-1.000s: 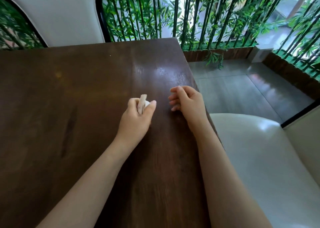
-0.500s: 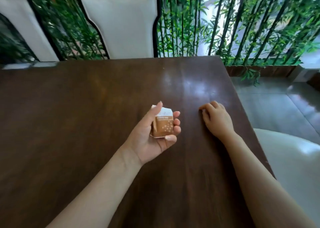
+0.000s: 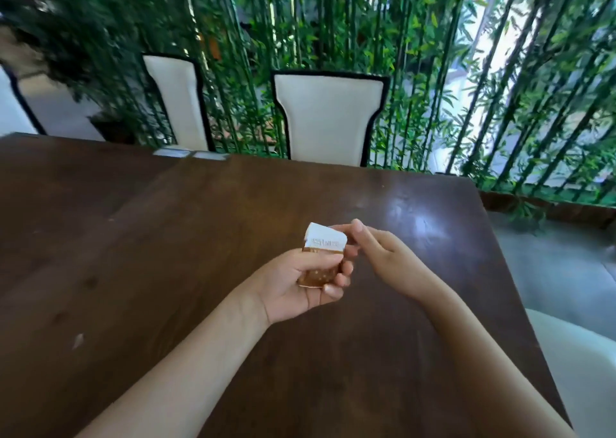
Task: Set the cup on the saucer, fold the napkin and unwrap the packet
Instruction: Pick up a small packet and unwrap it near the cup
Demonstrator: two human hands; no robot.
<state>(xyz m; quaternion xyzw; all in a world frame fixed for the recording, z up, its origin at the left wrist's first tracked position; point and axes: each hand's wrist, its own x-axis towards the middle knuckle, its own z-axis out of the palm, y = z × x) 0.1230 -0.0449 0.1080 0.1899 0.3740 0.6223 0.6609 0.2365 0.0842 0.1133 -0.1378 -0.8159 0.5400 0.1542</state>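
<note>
A small brown and white packet (image 3: 322,254) is held above the dark wooden table (image 3: 166,254). My left hand (image 3: 300,286) is shut around its lower brown half, palm turned up. My right hand (image 3: 383,254) has come in from the right, and its thumb and fingers touch the packet's white top right corner. Whether they pinch it I cannot tell. No cup, saucer or napkin is in view.
Two cream chairs with black trim, one (image 3: 328,117) opposite me and one (image 3: 181,101) further left, stand behind the far table edge. A bamboo screen (image 3: 433,71) runs behind them. A cream seat (image 3: 580,371) and grey floor (image 3: 550,264) lie right of the table's right edge.
My right hand lifted off the table and moved left to the packet's top. My left hand turned the packet face up and raised it. The view tilted upward.
</note>
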